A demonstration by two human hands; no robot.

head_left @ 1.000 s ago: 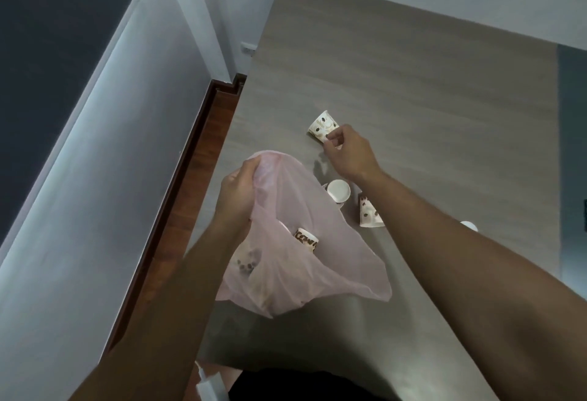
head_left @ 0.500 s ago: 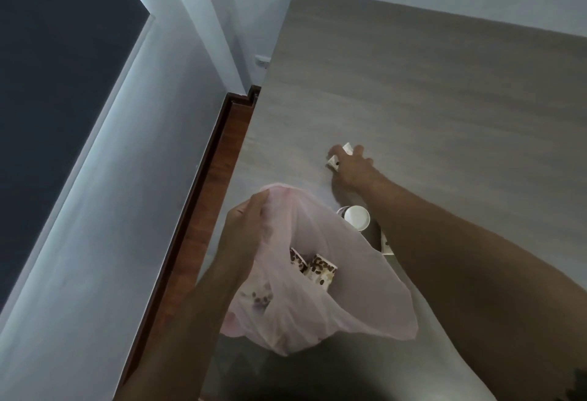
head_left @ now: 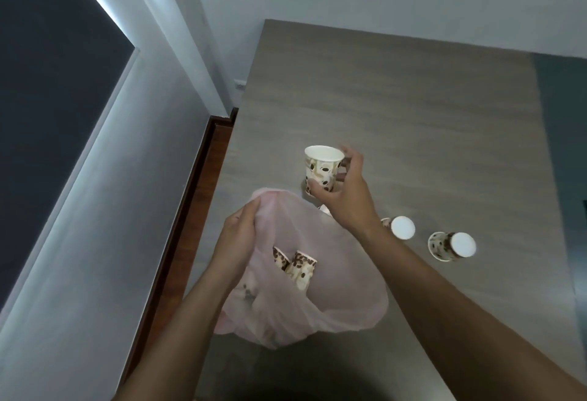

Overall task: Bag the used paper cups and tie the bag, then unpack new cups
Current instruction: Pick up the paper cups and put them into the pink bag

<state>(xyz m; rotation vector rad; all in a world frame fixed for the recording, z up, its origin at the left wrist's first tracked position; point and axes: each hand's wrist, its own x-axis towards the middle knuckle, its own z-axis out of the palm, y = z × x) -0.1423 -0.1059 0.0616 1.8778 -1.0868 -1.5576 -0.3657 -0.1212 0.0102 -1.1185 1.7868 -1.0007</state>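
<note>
Right hand (head_left: 344, 200): fingers and thumb curled round a white paper cup with brown coffee-bean print (head_left: 322, 168), held upright, mouth up, above the grey wood-grain table (head_left: 413, 108) and just past the bag's far rim.

Left hand (head_left: 238, 235): fingers bunched tight on the near-left rim of a translucent pink plastic bag (head_left: 343, 292), holding its mouth open. The bag sits at the table's near left edge.

Inside the bag: two bean-print cups (head_left: 300, 269) leaning together, with more shapes lower down, blurred through the plastic.

On the table right of the right wrist: two toppled cups (head_left: 401, 227) and (head_left: 451, 245), white bases towards the camera, apart from each other.

Left of the table: reddish-brown wooden floor strip (head_left: 203, 178).
</note>
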